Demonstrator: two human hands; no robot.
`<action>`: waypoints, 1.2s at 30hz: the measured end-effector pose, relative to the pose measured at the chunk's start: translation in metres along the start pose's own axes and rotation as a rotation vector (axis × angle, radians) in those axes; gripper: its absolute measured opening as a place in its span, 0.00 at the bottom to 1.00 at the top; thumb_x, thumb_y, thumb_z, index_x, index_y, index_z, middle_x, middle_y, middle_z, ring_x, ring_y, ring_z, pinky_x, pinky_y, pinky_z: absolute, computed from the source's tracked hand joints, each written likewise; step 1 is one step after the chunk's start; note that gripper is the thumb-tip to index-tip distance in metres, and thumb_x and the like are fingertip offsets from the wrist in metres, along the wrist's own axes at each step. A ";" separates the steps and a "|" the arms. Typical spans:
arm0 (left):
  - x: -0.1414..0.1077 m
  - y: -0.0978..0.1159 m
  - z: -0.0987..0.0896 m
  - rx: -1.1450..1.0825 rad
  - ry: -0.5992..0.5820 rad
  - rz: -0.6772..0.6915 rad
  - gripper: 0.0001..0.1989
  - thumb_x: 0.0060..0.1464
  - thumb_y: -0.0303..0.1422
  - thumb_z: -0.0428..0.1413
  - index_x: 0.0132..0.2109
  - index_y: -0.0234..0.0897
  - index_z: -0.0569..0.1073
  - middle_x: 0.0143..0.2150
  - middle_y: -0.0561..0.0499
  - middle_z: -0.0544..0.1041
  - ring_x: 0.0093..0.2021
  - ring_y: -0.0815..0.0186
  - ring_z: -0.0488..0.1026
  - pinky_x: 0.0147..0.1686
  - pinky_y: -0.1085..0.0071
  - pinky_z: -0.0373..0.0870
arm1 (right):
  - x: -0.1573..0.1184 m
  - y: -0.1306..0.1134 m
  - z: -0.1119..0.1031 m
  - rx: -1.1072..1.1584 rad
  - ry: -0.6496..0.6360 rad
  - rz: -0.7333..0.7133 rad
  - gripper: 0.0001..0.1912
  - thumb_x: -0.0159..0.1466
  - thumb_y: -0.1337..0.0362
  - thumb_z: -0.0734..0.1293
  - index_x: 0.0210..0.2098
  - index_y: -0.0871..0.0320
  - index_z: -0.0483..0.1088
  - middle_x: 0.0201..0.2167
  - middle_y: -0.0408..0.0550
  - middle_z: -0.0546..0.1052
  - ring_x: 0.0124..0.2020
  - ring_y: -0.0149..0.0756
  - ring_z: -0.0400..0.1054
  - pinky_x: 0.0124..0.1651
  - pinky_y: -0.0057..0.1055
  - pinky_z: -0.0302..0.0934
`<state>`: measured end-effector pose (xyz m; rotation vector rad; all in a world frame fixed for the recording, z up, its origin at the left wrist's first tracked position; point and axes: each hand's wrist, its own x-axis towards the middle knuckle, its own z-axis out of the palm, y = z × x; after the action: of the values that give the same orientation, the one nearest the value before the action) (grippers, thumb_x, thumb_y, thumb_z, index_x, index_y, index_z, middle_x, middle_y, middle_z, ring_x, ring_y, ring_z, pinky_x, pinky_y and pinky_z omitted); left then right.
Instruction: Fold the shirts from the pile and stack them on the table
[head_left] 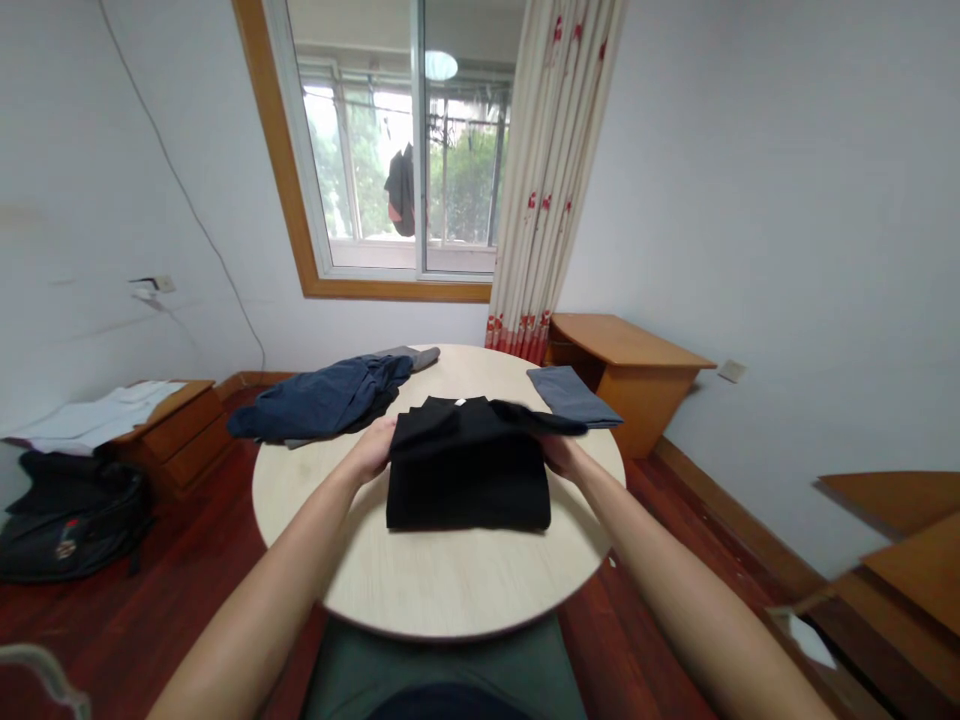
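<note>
Two hands (pixel 373 450) (pixel 562 456) hold opposite sides of one black garment (pixel 469 488) on one round table (pixel 450 585).

The place looked like a room in a home: a cream curtain (pixel 551 150) with a red pattern hung beside the far window (pixel 469 195), a low drawer unit (pixel 187 455) and a black bag (pixel 82 510) sat at the left, clothes (pixel 465 490) lay on a round desk (pixel 450 580), and the floor (pixel 202 540) was reddish wood.

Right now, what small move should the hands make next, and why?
Probably lower the flap onto the black garment: the flap's right end juts past the rest, over the right hand, while the left hand is at the garment's left edge.
</note>
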<state>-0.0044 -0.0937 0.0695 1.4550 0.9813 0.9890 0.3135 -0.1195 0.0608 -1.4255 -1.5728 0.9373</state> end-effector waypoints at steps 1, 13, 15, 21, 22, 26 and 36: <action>0.009 -0.010 0.001 -0.014 0.076 -0.087 0.18 0.47 0.46 0.63 0.33 0.33 0.77 0.29 0.48 0.80 0.29 0.62 0.76 0.28 0.70 0.70 | 0.008 0.010 0.006 0.085 0.020 0.087 0.15 0.63 0.52 0.69 0.31 0.58 0.74 0.26 0.50 0.78 0.31 0.40 0.72 0.33 0.33 0.68; 0.052 -0.067 -0.014 0.073 0.208 -0.454 0.20 0.51 0.42 0.65 0.24 0.35 0.68 0.13 0.54 0.65 0.14 0.69 0.63 0.16 0.73 0.58 | 0.042 0.056 0.023 0.299 0.020 0.389 0.17 0.66 0.61 0.69 0.23 0.59 0.63 0.12 0.34 0.59 0.12 0.22 0.49 0.14 0.20 0.44; 0.065 -0.067 -0.014 0.111 0.238 -0.454 0.21 0.52 0.42 0.65 0.23 0.36 0.66 0.12 0.56 0.63 0.13 0.70 0.62 0.15 0.74 0.55 | 0.055 0.053 0.025 0.253 0.066 0.380 0.17 0.65 0.62 0.70 0.23 0.59 0.63 0.11 0.34 0.58 0.12 0.22 0.50 0.15 0.20 0.45; 0.101 -0.068 -0.014 0.174 0.351 -0.408 0.18 0.49 0.36 0.67 0.23 0.35 0.67 0.13 0.55 0.65 0.12 0.70 0.62 0.14 0.74 0.55 | 0.098 0.048 0.031 0.177 0.176 0.387 0.18 0.62 0.62 0.71 0.21 0.59 0.63 0.10 0.36 0.60 0.12 0.24 0.53 0.16 0.22 0.46; 0.106 -0.068 -0.014 0.172 0.368 -0.402 0.18 0.48 0.35 0.68 0.22 0.35 0.68 0.13 0.55 0.65 0.12 0.70 0.62 0.14 0.74 0.54 | 0.104 0.049 0.032 0.165 0.183 0.390 0.17 0.62 0.62 0.71 0.21 0.60 0.64 0.10 0.36 0.61 0.13 0.24 0.54 0.16 0.22 0.45; 0.124 -0.072 -0.015 0.101 0.439 -0.371 0.14 0.47 0.31 0.68 0.24 0.34 0.71 0.14 0.54 0.67 0.15 0.67 0.67 0.16 0.74 0.59 | 0.123 0.052 0.036 0.109 0.200 0.403 0.16 0.60 0.63 0.73 0.20 0.60 0.66 0.09 0.38 0.62 0.12 0.26 0.54 0.15 0.24 0.43; 0.149 -0.082 -0.007 -0.309 0.385 -0.412 0.05 0.54 0.28 0.63 0.35 0.30 0.76 0.27 0.42 0.80 0.27 0.58 0.79 0.32 0.62 0.80 | 0.147 0.061 0.035 0.216 0.174 0.379 0.12 0.58 0.67 0.73 0.23 0.60 0.68 0.15 0.42 0.71 0.18 0.30 0.66 0.21 0.23 0.58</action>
<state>0.0308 0.0566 -0.0019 0.7778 1.2777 1.0727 0.2994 0.0317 0.0024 -1.6291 -1.0578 1.1300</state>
